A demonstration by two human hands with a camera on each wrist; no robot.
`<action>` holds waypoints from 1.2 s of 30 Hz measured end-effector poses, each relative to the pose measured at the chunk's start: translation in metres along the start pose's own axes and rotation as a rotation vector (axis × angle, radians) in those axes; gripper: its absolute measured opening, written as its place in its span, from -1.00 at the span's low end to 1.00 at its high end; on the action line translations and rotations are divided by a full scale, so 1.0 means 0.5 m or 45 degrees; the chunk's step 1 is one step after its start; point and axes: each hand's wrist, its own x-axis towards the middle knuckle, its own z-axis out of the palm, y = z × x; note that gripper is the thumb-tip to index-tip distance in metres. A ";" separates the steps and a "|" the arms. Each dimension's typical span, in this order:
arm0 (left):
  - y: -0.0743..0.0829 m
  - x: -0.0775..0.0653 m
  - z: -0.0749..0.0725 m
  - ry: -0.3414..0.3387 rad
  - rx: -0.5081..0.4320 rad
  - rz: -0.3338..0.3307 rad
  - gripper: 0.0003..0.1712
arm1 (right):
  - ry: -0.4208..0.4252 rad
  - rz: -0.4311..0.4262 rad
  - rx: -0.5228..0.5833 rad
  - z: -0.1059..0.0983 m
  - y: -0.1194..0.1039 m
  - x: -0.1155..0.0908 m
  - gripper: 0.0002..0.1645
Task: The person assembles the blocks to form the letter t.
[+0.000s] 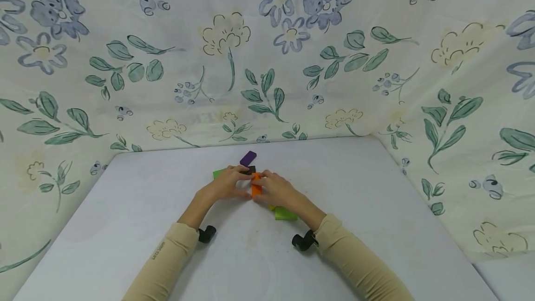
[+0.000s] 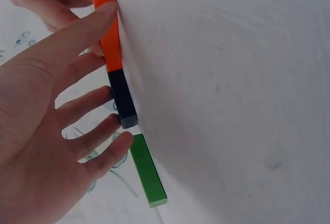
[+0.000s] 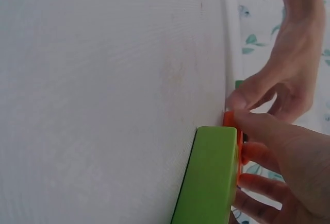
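An orange block (image 1: 257, 191) lies between the two hands on the white table. My left hand (image 1: 225, 184) pinches it, the thumb against its near side and the fingers spread along the far side. From the other side my right hand (image 1: 277, 190) holds the same block between thumb and fingers. A black block (image 2: 121, 98) lies against the orange one, near my left fingertips. Beyond my left little finger is a green block (image 2: 148, 170). A lime green block (image 3: 210, 172) rests beside my right hand, with a sliver of yellow block (image 1: 272, 207) next to it, mostly hidden.
Behind the hands lies a dark purple block (image 1: 248, 158). The white table (image 1: 359, 180) spreads around the blocks, and a flowered cloth (image 1: 267, 59) hangs along its back and sides. A black wrist camera (image 1: 303, 240) sits at the right cuff, another at the left.
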 end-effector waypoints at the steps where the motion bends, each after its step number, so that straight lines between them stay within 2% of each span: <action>1: 0.001 0.000 0.001 -0.005 -0.003 -0.007 -0.23 | -0.002 0.000 0.001 0.000 0.000 -0.001 -0.36; 6: 0.005 0.000 0.003 -0.025 -0.006 -0.043 -0.13 | -0.014 0.008 0.018 -0.002 0.000 -0.004 -0.33; 14: 0.013 -0.002 0.004 -0.025 0.016 -0.062 -0.16 | -0.030 -0.001 0.024 -0.002 0.004 -0.004 -0.27; 19: 0.013 -0.002 0.006 -0.024 0.003 -0.061 -0.18 | -0.036 -0.012 0.050 -0.004 0.005 -0.006 -0.34; 26: 0.011 0.000 0.010 -0.037 -0.002 -0.059 -0.19 | -0.046 0.003 0.164 -0.004 0.010 -0.007 -0.38; 36: 0.016 -0.001 0.009 -0.023 -0.002 -0.074 -0.16 | -0.017 -0.007 0.174 -0.005 0.012 -0.006 -0.41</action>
